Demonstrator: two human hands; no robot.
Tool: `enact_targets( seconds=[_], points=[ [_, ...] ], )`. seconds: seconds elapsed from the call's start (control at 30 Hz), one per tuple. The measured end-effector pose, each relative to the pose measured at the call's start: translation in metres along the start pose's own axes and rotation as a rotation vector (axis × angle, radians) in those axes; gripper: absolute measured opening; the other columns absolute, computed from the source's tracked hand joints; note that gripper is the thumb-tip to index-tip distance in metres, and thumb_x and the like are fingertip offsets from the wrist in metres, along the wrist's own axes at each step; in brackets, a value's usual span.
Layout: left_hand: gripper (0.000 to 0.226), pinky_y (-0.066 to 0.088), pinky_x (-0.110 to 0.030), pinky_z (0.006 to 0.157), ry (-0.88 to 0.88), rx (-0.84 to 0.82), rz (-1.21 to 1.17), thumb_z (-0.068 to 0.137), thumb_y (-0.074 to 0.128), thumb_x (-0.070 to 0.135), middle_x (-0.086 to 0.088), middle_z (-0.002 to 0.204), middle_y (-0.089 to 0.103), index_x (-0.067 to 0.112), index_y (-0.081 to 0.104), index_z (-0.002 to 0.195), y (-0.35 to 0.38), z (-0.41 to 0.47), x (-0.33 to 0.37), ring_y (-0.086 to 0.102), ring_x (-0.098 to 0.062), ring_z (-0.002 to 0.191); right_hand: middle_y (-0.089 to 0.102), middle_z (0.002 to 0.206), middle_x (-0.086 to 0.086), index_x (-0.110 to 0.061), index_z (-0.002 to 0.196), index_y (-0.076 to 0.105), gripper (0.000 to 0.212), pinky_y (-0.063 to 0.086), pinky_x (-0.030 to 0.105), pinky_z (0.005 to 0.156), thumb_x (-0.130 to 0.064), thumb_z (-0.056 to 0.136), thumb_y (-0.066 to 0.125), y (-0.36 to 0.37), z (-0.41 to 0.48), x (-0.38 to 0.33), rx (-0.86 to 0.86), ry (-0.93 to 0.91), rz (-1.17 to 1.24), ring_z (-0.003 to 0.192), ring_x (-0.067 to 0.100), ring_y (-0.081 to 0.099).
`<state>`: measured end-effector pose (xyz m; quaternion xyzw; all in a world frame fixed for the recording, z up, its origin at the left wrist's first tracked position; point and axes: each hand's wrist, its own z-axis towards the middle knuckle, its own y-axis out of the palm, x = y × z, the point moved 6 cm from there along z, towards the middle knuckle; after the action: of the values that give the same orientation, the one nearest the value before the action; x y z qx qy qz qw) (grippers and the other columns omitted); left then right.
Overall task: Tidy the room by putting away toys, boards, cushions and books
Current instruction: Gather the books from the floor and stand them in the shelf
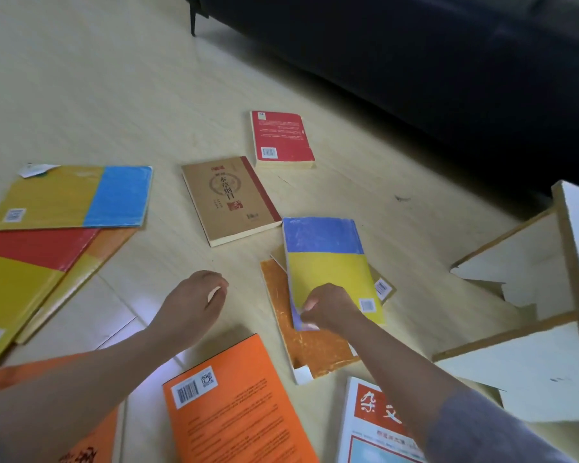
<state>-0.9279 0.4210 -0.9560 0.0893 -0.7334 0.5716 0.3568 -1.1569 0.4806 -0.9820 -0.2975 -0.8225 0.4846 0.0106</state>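
blue-yellow book (328, 262) | near corner pinched by right hand (330, 307) | left hand (194, 295) apart

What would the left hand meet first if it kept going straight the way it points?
Bare pale wooden floor first, then probably the near right corner of the brown paperback book; depth is unclear, so it could instead reach the blue-and-yellow book.
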Motion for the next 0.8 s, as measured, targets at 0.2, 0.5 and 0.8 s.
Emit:
enact_targets(
  seconds=[0.2,0.5,0.8],
  points=[
    [0.023,0.037,-0.017,0.086,0.046,-0.041,-0.039,0.096,0.046,0.015,0.002,0.111,0.062,0.013,0.064,0.111,0.013,0.007,0.017,0.056,-0.011,0.107,0.050,0.131,0.011,-0.012,0.130,0.053,0.048,0.049,0.036,0.091,-0.041,0.092,0.054,-0.022,0.006,0.048,0.145,0.169,0.011,0.115,0.029,0.054],
    [0.023,0.042,-0.022,0.092,0.081,-0.109,-0.127,0.096,0.046,0.018,0.004,0.113,0.062,0.017,0.063,0.112,0.041,0.015,0.041,0.056,-0.008,0.107,0.046,0.133,0.012,-0.009,0.139,0.030,0.108,0.045,0.039,0.096,-0.066,0.061,0.077,-0.004,-0.002,0.097,0.146,0.568,0.096,0.123,0.028,0.049],
    [0.017,0.044,-0.019,0.084,-0.020,-0.074,-0.292,0.094,0.050,0.016,0.009,0.103,0.067,0.025,0.065,0.095,0.028,0.021,0.044,0.060,-0.010,0.100,0.054,0.124,0.011,-0.003,0.133,0.034,0.092,0.047,0.036,0.086,-0.039,0.065,0.086,-0.031,-0.012,0.078,0.295,0.398,0.500,0.113,0.029,0.056]
  ],
)
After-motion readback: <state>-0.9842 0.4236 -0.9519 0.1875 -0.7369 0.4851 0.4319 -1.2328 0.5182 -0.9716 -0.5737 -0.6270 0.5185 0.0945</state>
